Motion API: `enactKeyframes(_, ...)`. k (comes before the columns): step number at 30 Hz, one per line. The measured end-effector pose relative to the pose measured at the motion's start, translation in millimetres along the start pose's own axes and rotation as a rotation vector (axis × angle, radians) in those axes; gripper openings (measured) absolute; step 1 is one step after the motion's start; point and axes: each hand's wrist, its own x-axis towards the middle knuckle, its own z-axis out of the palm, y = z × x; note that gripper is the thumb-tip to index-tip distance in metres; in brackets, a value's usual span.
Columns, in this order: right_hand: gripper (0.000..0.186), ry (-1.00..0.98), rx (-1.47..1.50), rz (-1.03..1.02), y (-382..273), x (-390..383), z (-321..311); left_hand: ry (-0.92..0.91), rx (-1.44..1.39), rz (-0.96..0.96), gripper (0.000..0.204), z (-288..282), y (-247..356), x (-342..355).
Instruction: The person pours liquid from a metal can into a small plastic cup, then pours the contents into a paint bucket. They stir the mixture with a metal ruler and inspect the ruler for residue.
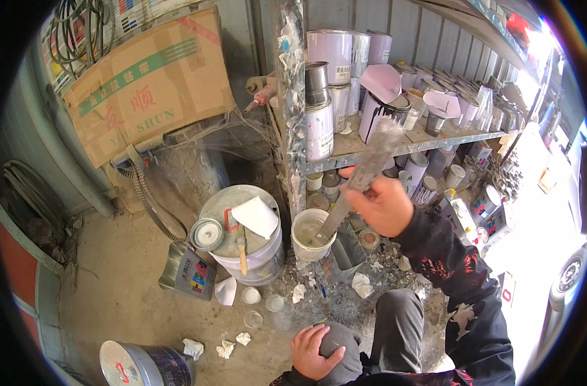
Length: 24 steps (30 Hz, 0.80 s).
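Note:
My right hand [388, 207] is closed round a long, flat stick [369, 157] crusted in grey. The stick tilts, its upper end near the shelf and its lower end inside a small white bucket [304, 249]. A pale liquid or residue shows in the bucket. My left hand [314, 355] lies on my bent grey-trousered knee [342, 340] with its fingers apart, holding nothing. Left of the bucket stands a large drum [267, 256], on whose lid rest a paintbrush [243, 257], a round metal tin [206, 234] and a white paper piece [256, 217].
Paint tins [329, 58] crowd the metal shelf [345, 161], with more tins beneath it. A rectangular metal can [190, 273], small cups [251, 295] and crumpled paper [226, 349] lie about the floor. At lower left stands another drum [139, 367]. A cardboard sheet [152, 83] leans behind.

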Motion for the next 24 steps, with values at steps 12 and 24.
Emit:
enactKeyframes(12,0.036,-0.078,-0.300,-0.105,20,35,20,0.065,-0.118,-0.076,0.050,-1,-21,-3)
enactKeyframes(24,0.027,-0.087,-0.068,0.081,23,38,35,0.549,0.106,-1.153,0.083,84,-332,-107)
